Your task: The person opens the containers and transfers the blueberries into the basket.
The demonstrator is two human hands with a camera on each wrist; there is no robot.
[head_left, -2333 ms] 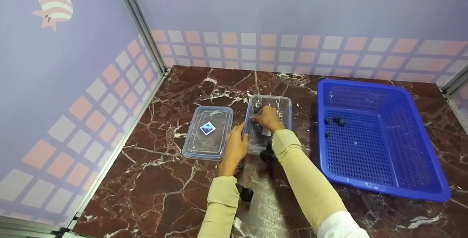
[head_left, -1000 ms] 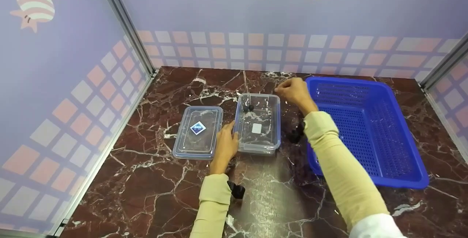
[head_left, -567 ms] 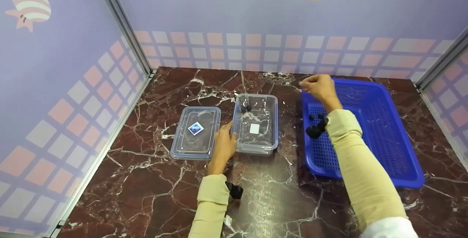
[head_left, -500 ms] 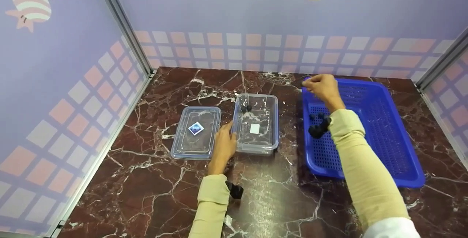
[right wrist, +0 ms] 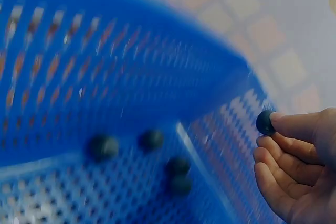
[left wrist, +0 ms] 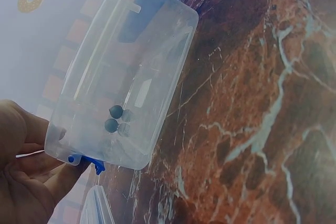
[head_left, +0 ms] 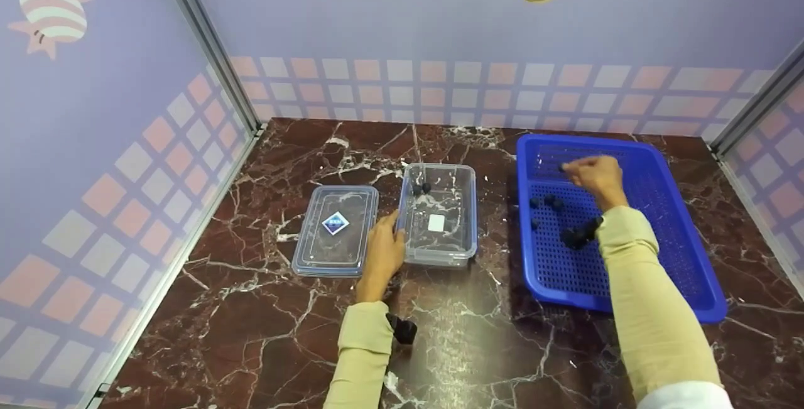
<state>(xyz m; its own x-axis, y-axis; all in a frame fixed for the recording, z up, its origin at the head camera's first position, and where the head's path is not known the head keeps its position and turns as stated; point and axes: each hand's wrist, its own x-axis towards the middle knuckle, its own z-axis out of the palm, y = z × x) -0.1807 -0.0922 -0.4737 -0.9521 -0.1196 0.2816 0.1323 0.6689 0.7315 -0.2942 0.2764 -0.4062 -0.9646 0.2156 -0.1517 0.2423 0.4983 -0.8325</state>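
My right hand (head_left: pixel 597 176) pinches a dark blueberry (right wrist: pixel 265 123) between thumb and fingertips, over the back left part of the blue basket (head_left: pixel 691 233). Several more blueberries (right wrist: pixel 103 147) lie on the basket floor below. My left hand (head_left: pixel 383 249) grips the left rim of a clear plastic food box (head_left: pixel 455 245), thumb at the inside of the wall and fingers outside it. Two blueberries (left wrist: pixel 115 112) sit inside the box near its back left corner, and a white label (head_left: pixel 436 223) shows on its bottom.
Left of the box lies its clear lid (head_left: pixel 333 245) with a blue diamond sticker (head_left: pixel 335 223). Everything stands on a dark red marbled tabletop (head_left: pixel 251 321). Patterned panels (head_left: pixel 377 32) rise behind and at the sides.
My right hand has come out of the box and moved right, over the basket, with a blueberry at its fingertips. My left hand stays at the box's left side.
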